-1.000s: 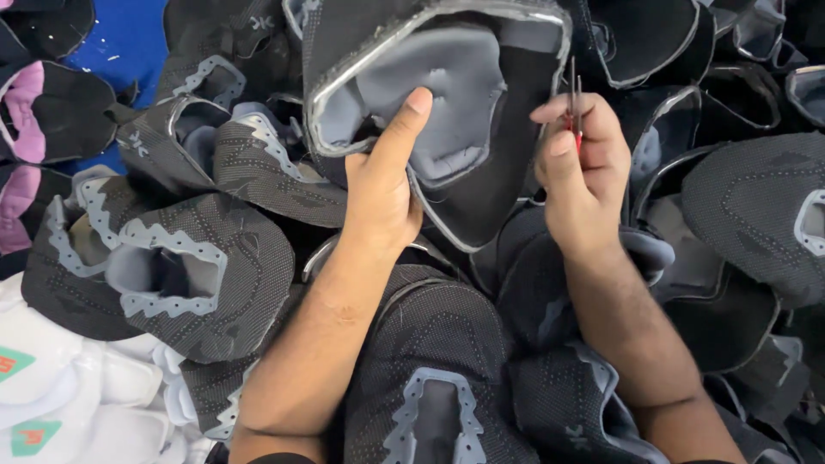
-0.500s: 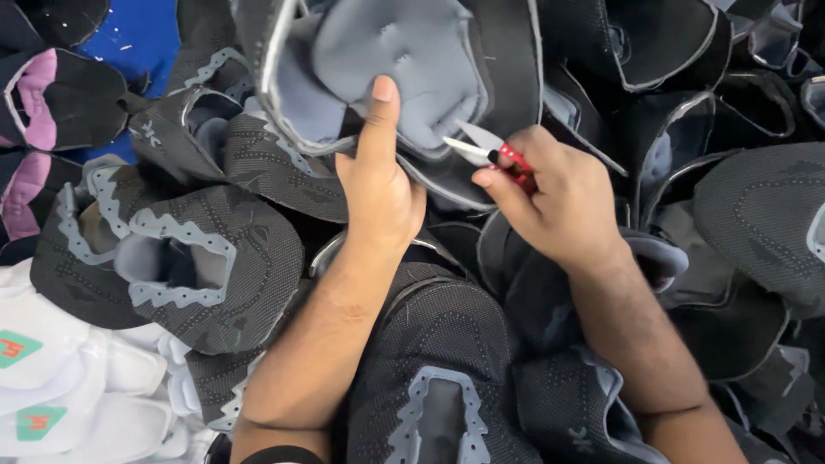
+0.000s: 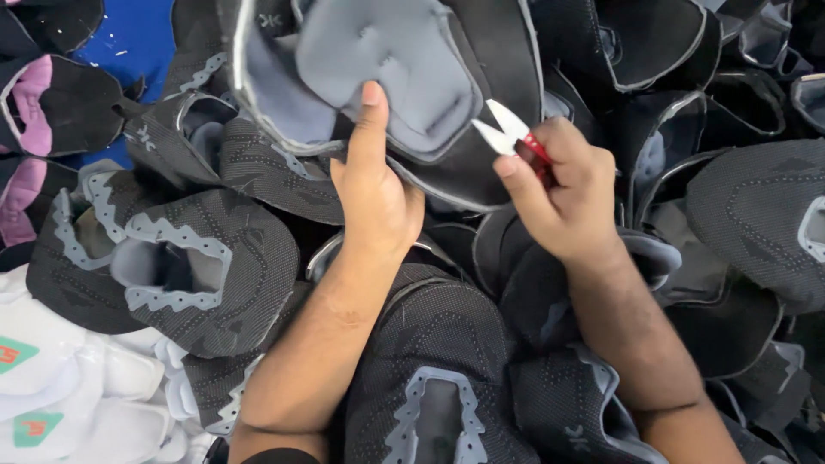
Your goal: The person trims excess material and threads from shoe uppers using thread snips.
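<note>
My left hand (image 3: 374, 193) grips a black shoe upper (image 3: 481, 112) with a grey padded lining, thumb pressed on the lining's lower edge. My right hand (image 3: 563, 198) holds small red-handled thread snips (image 3: 509, 131), their pale blades open and pointing at the upper's edge just right of my left thumb. The upper is lifted over a heap of similar black pieces.
Black knit shoe uppers with grey trim (image 3: 198, 266) lie piled all around and under my arms. White uppers (image 3: 69, 387) are stacked at the lower left. Pink-lined black pieces (image 3: 43, 103) and a patch of blue surface (image 3: 129, 51) show at the upper left.
My right hand turned and brought the snips' blades out toward the upper's edge. The upper shifted up and left in my left hand.
</note>
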